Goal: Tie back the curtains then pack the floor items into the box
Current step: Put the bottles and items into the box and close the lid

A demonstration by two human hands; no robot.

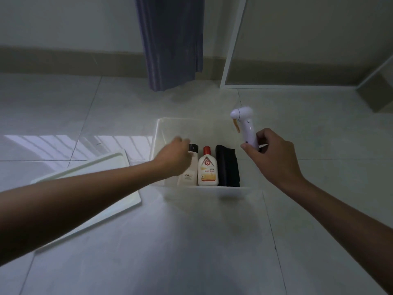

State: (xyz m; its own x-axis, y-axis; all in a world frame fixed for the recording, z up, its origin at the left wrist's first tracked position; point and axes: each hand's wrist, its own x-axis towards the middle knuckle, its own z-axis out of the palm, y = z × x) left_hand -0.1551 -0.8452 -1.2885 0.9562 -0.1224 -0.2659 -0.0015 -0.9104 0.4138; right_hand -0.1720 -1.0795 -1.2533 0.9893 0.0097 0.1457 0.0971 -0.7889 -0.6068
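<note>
The right hand point(274, 158) is gripping a white handheld device point(245, 126) by its lower end, holding it upright just above the right rim of the clear box point(158, 133) on the floor. The left hand point(173, 159) is reaching into the box, fingers curled over the black-capped bottle point(190, 167); whether it is grasping is unclear. Beside that bottle are lying a red-capped bottle point(208, 170) and a folded black cloth point(227, 167).

Both arms reach forward; left grip point(175, 157) curled, knuckles up; right grip point(269, 154) pinching, thumb forward.
</note>
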